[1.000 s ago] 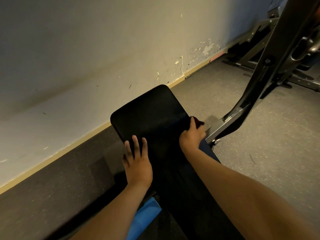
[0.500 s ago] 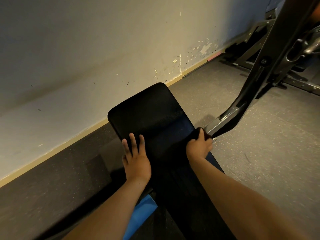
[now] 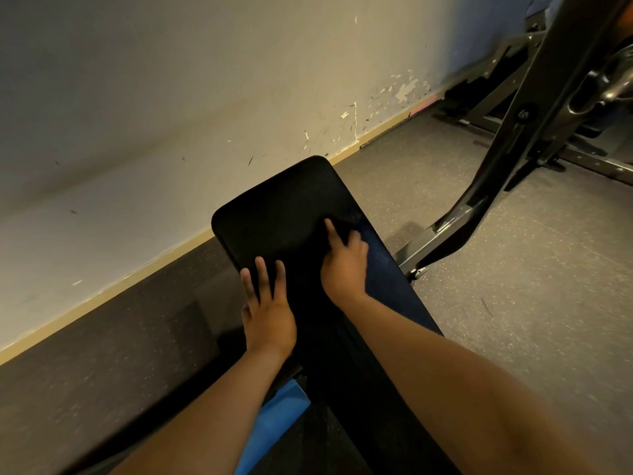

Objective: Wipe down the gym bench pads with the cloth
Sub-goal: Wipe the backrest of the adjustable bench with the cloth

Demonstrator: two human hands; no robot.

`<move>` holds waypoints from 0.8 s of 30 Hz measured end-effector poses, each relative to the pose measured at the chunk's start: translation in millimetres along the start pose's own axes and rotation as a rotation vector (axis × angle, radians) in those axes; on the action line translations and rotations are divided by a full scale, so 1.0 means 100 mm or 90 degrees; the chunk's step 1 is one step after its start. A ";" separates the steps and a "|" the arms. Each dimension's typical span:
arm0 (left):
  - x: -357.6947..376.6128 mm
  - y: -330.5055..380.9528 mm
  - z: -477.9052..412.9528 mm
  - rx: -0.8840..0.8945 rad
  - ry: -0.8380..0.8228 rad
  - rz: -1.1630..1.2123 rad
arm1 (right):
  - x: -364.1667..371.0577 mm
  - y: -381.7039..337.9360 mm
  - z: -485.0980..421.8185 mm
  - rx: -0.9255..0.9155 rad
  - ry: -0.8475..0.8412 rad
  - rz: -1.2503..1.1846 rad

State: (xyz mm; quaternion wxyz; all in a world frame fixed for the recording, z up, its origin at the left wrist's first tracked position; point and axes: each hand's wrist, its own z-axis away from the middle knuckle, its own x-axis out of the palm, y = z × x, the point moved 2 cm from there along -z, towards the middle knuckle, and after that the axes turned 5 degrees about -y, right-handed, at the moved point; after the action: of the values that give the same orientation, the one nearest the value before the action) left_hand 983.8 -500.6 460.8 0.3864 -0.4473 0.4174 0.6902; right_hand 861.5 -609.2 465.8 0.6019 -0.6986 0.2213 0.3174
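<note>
The one head-worn camera looks forward and down from close above the bench pad (image 3: 284, 214), which runs toward 11 o'clock and the wall (image 3: 171, 97).

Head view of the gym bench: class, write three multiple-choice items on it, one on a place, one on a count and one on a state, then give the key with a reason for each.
1. Where does the left hand rest? A on a dumbbell; B on the bench pad, near its left edge; C on a bottle.
2. How many hands are on the bench pad? A none; B one; C two.
3. What is the right hand doing? A hanging idle; B holding the cloth against the bench pad; C gripping a barbell.
Key: 1 B, its straight fingers lie flat on the pad's edge; 2 C, both hands are on the black surface; 3 B, its fingers curl on the dark cloth.
</note>
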 end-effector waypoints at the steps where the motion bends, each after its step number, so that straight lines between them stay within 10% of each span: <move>1: 0.00 0.00 0.00 -0.001 0.001 0.001 | 0.00 0.17 0.11 0.064 0.027 -0.016; 8: -0.03 -0.02 0.03 0.002 0.012 -0.005 | -0.10 0.70 0.47 0.353 0.099 -0.212; 18: 0.00 0.03 0.02 0.021 -0.010 -0.017 | -0.10 -0.14 -0.31 0.009 -0.019 -0.071; 24: 0.00 0.08 0.01 -0.003 -0.015 -0.034 | -0.15 0.54 -0.09 0.323 0.068 -0.186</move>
State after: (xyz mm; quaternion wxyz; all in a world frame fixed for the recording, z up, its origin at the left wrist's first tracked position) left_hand 976.6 -502.7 462.4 0.4088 -0.4511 0.3988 0.6858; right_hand 815.4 -628.9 439.1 0.7841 -0.5659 0.2224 0.1247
